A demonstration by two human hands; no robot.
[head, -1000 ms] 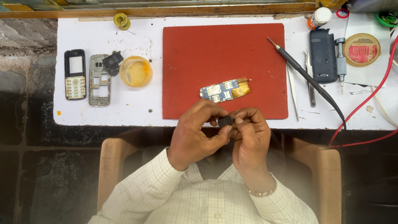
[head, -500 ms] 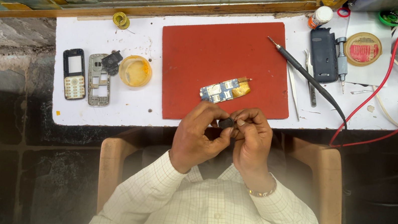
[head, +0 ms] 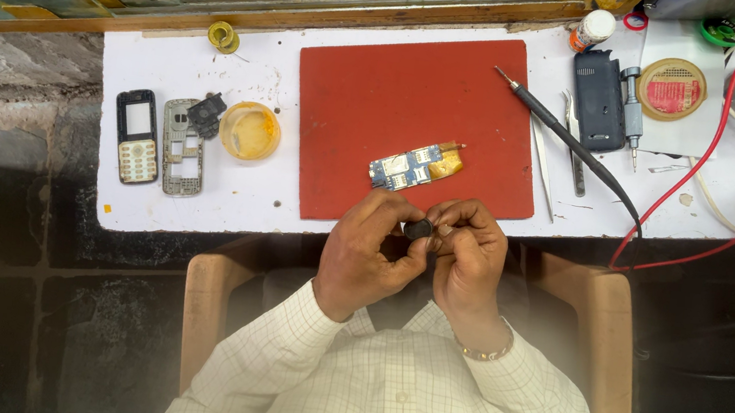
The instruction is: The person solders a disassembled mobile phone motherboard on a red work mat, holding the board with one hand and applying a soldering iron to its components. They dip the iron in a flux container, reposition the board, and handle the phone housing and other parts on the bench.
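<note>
2 hands meet at the near edge of the desk (head: 199, 205), the left hand (head: 369, 253) and right hand (head: 466, 258) both curled nearly closed with fingertips pinching 1 small dark part (head: 418, 230) between them, just in front of the red mat (head: 416, 119) where a bare circuit board (head: 414, 167) lies. It looks light, stiff and easy to drop (most of it is hidden by the fingers, so its exact shape cannot be told), so a fingertip pinch on opposite edges probably suits it better than a full grip. Squeezing hard could, I judge, damage so small a piece.
</note>
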